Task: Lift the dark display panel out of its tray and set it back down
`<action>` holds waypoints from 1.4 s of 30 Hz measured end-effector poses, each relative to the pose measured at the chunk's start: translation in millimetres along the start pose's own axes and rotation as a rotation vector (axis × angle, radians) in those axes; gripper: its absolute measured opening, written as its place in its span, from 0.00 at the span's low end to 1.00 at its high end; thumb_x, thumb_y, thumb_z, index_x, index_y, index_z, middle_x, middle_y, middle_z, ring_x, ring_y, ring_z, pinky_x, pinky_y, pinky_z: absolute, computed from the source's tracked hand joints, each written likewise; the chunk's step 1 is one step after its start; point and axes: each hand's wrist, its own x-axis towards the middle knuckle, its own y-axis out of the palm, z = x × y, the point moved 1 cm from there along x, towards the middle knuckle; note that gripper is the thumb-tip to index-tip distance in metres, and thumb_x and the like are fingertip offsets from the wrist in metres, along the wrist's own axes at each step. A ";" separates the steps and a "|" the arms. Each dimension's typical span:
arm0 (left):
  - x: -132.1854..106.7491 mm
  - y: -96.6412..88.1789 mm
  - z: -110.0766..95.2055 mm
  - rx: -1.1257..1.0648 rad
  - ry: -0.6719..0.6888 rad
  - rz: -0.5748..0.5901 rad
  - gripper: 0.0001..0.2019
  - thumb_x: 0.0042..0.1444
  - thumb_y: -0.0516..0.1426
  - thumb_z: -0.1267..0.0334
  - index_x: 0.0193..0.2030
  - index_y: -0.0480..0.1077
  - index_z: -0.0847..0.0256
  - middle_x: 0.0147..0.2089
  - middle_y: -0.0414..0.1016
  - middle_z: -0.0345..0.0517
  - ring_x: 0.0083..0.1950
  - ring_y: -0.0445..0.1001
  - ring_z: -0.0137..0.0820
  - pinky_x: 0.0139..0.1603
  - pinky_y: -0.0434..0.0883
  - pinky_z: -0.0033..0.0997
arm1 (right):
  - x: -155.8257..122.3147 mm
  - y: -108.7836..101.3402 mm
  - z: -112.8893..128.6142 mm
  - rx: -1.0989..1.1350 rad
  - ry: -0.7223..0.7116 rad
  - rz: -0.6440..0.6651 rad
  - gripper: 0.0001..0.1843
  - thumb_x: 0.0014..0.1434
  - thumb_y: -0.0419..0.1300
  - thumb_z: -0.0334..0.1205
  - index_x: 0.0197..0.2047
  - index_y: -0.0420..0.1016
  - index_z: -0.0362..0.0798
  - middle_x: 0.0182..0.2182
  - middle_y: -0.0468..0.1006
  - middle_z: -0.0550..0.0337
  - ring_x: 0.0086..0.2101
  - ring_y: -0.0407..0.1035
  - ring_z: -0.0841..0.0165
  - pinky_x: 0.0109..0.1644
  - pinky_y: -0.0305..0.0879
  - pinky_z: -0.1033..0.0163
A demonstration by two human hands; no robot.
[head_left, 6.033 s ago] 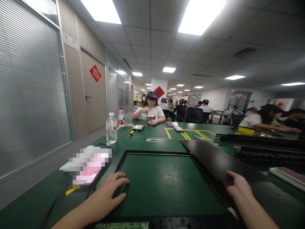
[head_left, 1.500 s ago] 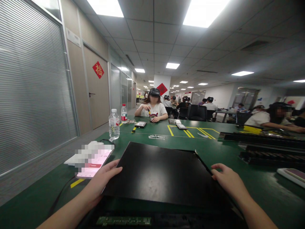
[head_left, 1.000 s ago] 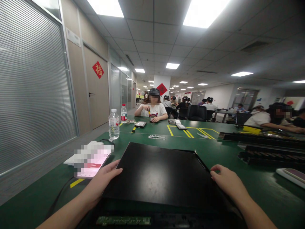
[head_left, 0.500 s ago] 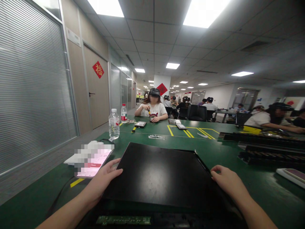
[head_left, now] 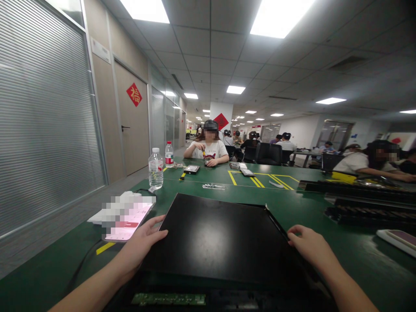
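A flat black display panel (head_left: 211, 238) lies in front of me, its surface reflecting a ceiling light. My left hand (head_left: 151, 236) holds its left edge, thumb on top and fingers down along the side. On the opposite side, my right hand (head_left: 302, 240) pinches the thin dark frame (head_left: 276, 221) that runs along the panel's right edge. The panel sits slightly askew to this frame, with a narrow gap at the far right corner. Below the panel's near edge, a green circuit board strip (head_left: 169, 299) shows in the dark frame.
Left of the panel are a lit phone (head_left: 130, 223) and a water bottle (head_left: 156, 169). Ahead lie a small clear bag (head_left: 213, 186) and a hard drive (head_left: 192, 169), near a co-worker (head_left: 208, 147). Long black parts (head_left: 360, 212) and a white-edged device (head_left: 401, 240) lie right.
The digits on the phone's screen have changed. Both hands and the display panel have stayed in place.
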 end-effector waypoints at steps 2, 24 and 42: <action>0.1 -1.3 0.6 -0.003 -0.001 -0.005 0.34 0.42 0.62 0.66 0.57 0.56 0.63 0.35 0.81 0.49 0.37 0.78 0.41 0.37 0.73 0.36 | -0.2 -0.1 -0.3 0.014 0.006 0.002 0.16 0.47 0.48 0.46 0.35 0.73 0.52 0.30 0.78 0.56 0.33 0.70 0.62 0.33 0.60 0.63; 7.1 -14.6 1.9 0.346 0.090 -0.119 0.25 0.42 0.61 0.55 0.48 0.69 0.62 0.54 0.70 0.52 0.55 0.67 0.44 0.54 0.63 0.39 | -2.1 -2.3 0.5 0.132 0.037 0.018 0.16 0.48 0.49 0.44 0.36 0.73 0.50 0.27 0.78 0.59 0.26 0.71 0.66 0.27 0.61 0.65; 5.1 -9.5 4.7 0.498 0.122 -0.132 0.14 0.41 0.60 0.58 0.36 0.75 0.58 0.52 0.72 0.46 0.55 0.66 0.47 0.55 0.62 0.42 | -2.2 0.1 3.0 0.152 0.038 0.000 0.16 0.48 0.49 0.46 0.33 0.74 0.50 0.26 0.78 0.60 0.24 0.70 0.67 0.28 0.61 0.65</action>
